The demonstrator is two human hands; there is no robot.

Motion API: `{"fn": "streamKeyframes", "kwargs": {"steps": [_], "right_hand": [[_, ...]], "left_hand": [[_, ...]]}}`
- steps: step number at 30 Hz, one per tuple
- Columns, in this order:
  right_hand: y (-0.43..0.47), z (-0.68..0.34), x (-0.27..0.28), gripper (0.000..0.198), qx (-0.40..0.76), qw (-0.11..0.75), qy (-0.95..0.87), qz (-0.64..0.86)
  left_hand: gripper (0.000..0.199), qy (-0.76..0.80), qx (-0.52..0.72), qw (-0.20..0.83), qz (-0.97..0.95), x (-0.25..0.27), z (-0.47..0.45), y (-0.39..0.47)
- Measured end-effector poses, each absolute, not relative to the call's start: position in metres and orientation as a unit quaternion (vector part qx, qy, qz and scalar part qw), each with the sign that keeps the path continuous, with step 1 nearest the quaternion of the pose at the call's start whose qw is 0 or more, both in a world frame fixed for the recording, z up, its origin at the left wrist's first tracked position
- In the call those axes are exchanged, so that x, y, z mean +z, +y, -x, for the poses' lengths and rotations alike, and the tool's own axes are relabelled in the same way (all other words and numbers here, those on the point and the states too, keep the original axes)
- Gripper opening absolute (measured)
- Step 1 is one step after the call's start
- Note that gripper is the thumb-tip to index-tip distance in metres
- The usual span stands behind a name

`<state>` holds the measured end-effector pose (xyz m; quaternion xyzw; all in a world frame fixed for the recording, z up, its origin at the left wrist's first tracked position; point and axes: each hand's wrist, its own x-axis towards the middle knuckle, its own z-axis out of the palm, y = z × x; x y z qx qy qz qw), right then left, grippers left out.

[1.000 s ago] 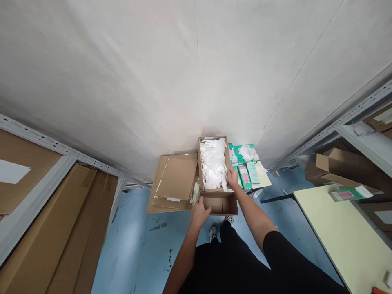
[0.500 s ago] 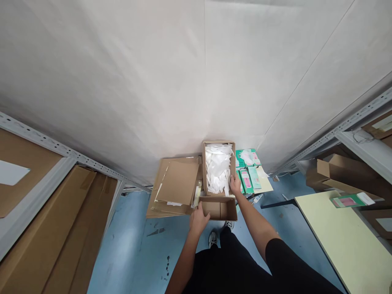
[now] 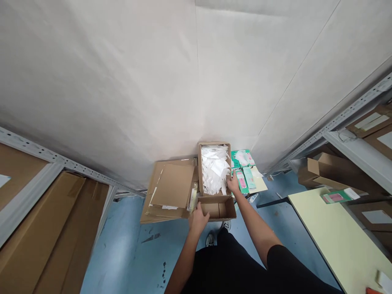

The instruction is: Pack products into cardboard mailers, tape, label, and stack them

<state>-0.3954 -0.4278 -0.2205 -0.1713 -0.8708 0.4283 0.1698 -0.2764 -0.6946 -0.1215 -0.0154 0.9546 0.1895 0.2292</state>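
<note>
My left hand (image 3: 198, 218) grips the left wall of a small open cardboard box (image 3: 218, 217), its thumb inside the rim. Inside, the small box shows bare cardboard. Directly behind it stands a taller open cardboard box (image 3: 200, 169), filled with loose white strips or thin packets (image 3: 215, 168). At this box's front right corner is my right hand (image 3: 233, 183), thumb and fingers on either side of the wall. Beside that hand lie several green-and-pink packs (image 3: 241, 181). Flat cardboard sheets (image 3: 172, 185) are stacked on the left.
Shelving with large cartons (image 3: 58, 228) rises at left, and a shelf with open boxes (image 3: 333, 169) at right. A pale yellow table (image 3: 330, 228) at right bears another green pack (image 3: 338, 197). A white sheet-like wall (image 3: 196, 73) closes off the back.
The view has swung slightly right. The white contents of the taller box lie differently, more spread out. My right hand's fingers have shifted a little on the wall; my left hand stays on the small box.
</note>
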Motion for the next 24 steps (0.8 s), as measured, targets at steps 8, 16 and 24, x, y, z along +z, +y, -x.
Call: {"fn": "streamKeyframes", "kwargs": {"steps": [8,16,24], "right_hand": [[-0.449,0.378,-0.15,0.066,0.373,0.249,-0.885,0.127],[-0.483,0.442,-0.157,0.091,0.37,0.082,-0.907,0.181],[-0.482,0.443,-0.169,0.039,0.437,0.165,-0.876,0.125]], "left_hand": [[0.069,0.959,0.186,0.214,0.006,-0.112,0.274,-0.695],[0.067,0.962,0.206,0.179,0.011,-0.111,0.259,-0.688],[0.068,0.96,0.233,0.153,0.005,-0.118,0.251,-0.693]]}}
